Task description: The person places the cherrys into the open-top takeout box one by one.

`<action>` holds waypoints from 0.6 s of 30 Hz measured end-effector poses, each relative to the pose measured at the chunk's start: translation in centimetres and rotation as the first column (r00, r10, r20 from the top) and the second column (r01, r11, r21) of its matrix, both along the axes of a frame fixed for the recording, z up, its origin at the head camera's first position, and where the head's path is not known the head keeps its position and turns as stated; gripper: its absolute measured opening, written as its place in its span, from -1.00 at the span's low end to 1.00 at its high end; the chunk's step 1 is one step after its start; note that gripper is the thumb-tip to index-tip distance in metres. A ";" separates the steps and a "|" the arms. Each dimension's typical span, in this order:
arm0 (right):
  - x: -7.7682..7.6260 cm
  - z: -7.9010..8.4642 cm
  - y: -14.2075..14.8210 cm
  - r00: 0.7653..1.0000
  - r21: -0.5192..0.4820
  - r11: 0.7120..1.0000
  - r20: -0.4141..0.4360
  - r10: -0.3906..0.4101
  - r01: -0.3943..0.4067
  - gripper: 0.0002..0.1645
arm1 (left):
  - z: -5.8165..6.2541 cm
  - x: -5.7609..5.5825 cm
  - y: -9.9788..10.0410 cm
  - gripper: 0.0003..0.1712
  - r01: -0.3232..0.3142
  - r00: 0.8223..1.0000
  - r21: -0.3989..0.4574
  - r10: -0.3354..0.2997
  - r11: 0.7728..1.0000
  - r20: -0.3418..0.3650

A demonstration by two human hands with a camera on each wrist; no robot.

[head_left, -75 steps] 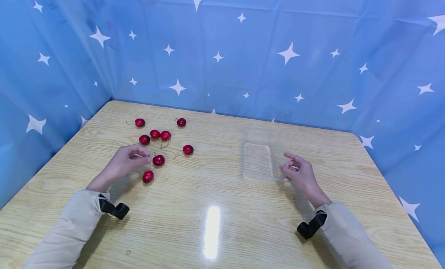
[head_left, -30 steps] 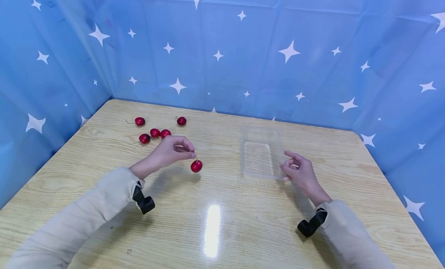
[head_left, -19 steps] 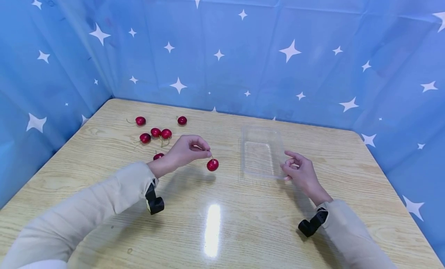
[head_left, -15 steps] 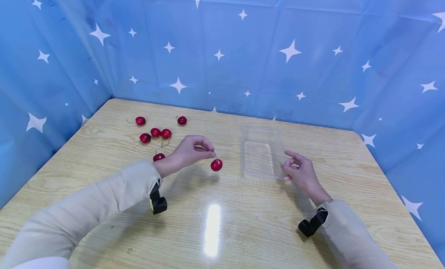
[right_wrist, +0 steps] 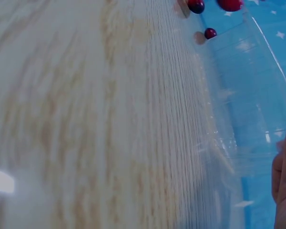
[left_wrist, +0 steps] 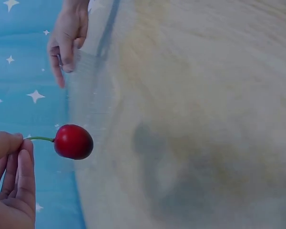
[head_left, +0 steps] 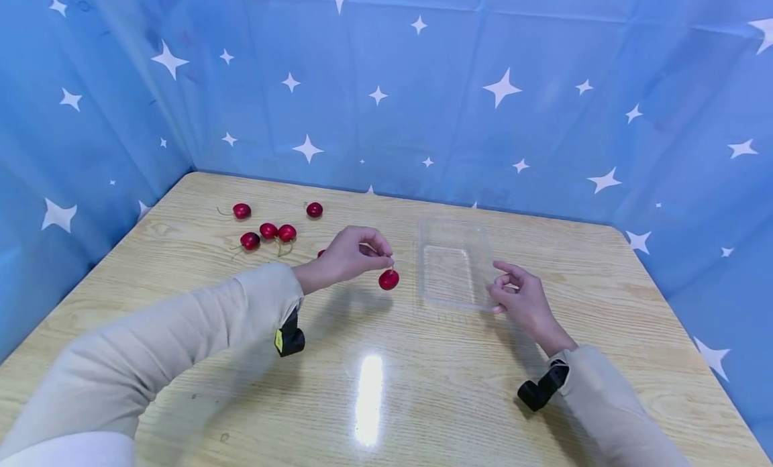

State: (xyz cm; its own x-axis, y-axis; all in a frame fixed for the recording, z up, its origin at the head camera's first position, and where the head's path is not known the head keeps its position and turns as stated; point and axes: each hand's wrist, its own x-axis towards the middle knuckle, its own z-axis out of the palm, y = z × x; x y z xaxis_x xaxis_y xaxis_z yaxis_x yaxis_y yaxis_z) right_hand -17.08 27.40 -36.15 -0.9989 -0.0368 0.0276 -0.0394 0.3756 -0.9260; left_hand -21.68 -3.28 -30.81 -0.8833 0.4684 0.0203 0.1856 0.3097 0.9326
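My left hand (head_left: 356, 255) pinches a red cherry (head_left: 389, 279) by its green stem, between thumb and fingertips. The fruit hangs above the table, just left of a clear plastic box (head_left: 448, 274); the left wrist view shows the stem (left_wrist: 40, 139) plainly. My right hand (head_left: 525, 302) grips the box's right side near the front corner, thumb against the wall. Inside the box I see no fruit. Another cherry (head_left: 321, 253) peeks out from behind my left hand, mostly hidden.
Several cherries lie at the table's back left, among them one far-left cherry (head_left: 241, 211), a cherry (head_left: 314, 210) by itself and a pair with one cherry (head_left: 286, 233) touching its neighbour. A blue star-patterned curtain (head_left: 386, 131) borders the wooden table (head_left: 435, 400).
My left hand has taken a cherry by its stem from the near end of the group, lifted it and carried it right, close to the box. My right hand has stayed in place.
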 end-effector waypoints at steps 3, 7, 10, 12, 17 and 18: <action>0.0 0.0 -0.1 1.000 0.001 1.000 0.005 0.009 -0.009 -0.34 | 1.5 -0.3 0.6 -0.90 0.023 0.999 0.002 -0.023 1.000 -0.028; -0.1 0.2 0.1 1.000 0.003 1.000 0.001 0.010 -0.010 -0.33 | 3.4 -0.7 2.2 -0.91 0.047 0.996 0.007 -0.046 0.999 -0.072; -0.2 0.1 0.2 1.000 0.003 1.000 0.001 0.012 -0.012 -0.34 | 4.1 -1.0 3.5 -0.90 0.061 0.994 0.013 -0.060 0.998 -0.090; -0.2 0.1 0.2 1.000 0.001 1.000 0.001 0.013 -0.013 -0.34 | 4.4 -1.3 4.4 -0.90 0.070 0.993 0.019 -0.068 0.997 -0.099; -0.2 0.0 0.1 1.000 -0.007 1.000 -0.002 0.008 -0.008 -0.35 | 4.5 -2.0 6.1 -0.89 0.086 0.991 0.032 -0.083 0.996 -0.102; -0.2 0.0 0.0 1.000 -0.008 1.000 -0.002 0.007 -0.007 -0.35 | 4.4 -2.2 6.4 -0.89 0.087 0.991 0.032 -0.083 0.996 -0.101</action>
State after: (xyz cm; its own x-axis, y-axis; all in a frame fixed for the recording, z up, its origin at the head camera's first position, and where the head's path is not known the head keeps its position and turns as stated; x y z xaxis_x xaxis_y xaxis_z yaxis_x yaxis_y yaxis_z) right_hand -17.24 27.41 -36.19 -0.9986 -0.0439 0.0297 -0.0438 0.3678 -0.9289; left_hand -23.88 3.14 -26.39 -0.8329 0.5392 0.1247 0.3026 0.2551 0.9183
